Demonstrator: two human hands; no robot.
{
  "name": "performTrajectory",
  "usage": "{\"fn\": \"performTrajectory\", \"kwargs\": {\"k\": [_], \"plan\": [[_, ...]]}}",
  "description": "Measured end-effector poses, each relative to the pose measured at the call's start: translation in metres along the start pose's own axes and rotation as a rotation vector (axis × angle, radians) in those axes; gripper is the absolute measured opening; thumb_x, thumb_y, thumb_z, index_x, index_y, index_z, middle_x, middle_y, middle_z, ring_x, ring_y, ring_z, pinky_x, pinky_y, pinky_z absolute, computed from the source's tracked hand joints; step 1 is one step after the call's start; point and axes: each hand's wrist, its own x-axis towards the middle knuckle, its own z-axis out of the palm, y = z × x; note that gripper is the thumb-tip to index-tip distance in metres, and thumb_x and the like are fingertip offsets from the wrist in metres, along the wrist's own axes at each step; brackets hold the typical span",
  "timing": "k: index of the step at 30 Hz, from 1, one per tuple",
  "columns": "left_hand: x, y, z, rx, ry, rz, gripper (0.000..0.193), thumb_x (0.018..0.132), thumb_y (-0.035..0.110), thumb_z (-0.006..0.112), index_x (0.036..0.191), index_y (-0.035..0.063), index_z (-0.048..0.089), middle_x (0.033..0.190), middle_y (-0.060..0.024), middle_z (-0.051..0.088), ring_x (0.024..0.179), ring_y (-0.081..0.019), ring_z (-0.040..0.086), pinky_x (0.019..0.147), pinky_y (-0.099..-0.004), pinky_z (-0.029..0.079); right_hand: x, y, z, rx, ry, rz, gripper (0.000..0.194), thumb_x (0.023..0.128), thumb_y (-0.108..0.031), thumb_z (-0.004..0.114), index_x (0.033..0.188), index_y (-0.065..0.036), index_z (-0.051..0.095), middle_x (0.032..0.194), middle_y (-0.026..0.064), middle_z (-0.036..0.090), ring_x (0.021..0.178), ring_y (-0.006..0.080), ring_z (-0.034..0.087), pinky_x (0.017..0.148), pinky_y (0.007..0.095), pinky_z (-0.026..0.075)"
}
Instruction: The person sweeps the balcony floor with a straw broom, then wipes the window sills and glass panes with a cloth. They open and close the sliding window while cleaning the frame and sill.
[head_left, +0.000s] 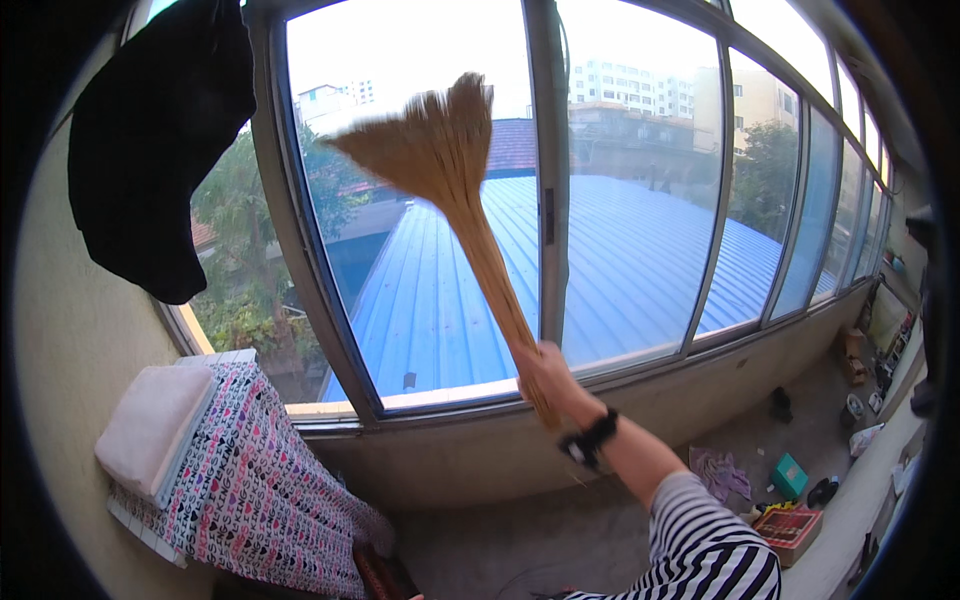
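Note:
My right hand (551, 379) grips the lower handle of a straw broom (487, 255), with a short end of the handle below the fist. The broom is raised and leans left, its fanned bristles (427, 135) uppermost and slightly blurred. Behind it is a metal-framed sliding window (551, 217). Whether the bristles touch the glass or frame, I cannot tell. On my right wrist is a black band (592, 439), below a striped sleeve (697, 532). My left hand is out of view.
A dark cloth (161, 150) hangs at upper left. Below it, folded bedding (157, 431) rests on a stand covered by a printed cloth (262, 480). On the floor at right lie a purple cloth (721, 474), a green box (789, 476), a red box (789, 529) and dark shoes (823, 491).

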Motion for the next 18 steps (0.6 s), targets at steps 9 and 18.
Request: {"fn": "performTrajectory", "kwargs": {"k": [9, 18], "plan": [[-0.020, -0.001, 0.003, 0.100, 0.045, 0.080, 0.057, 0.084, 0.039, 0.077, 0.123, -0.0004, 0.063, 0.118, -0.0162, 0.067, 0.109, -0.0233, 0.062, 0.095, -0.0350, 0.048, 0.130, -0.098, 0.015, 0.079, 0.035, -0.216, 0.064, 0.082, -0.066, 0.065, 0.087, -0.004, 0.055, 0.057, 0.0084, 0.055, 0.044, 0.0194, 0.057, 0.041, 0.0328, 0.045], [-0.025, -0.006, -0.007, 0.108, 0.027, 0.023, 0.056, 0.084, 0.036, 0.078, 0.122, -0.0019, 0.063, 0.118, -0.0171, 0.066, 0.109, -0.0242, 0.062, 0.096, -0.0353, 0.048, -0.207, 0.226, -0.065, 0.133, 0.003, 0.870, 0.053, 0.097, -0.058, 0.047, 0.085, -0.007, 0.055, 0.062, 0.0091, 0.058, 0.046, 0.0215, 0.058, 0.043, 0.0340, 0.047]]}}
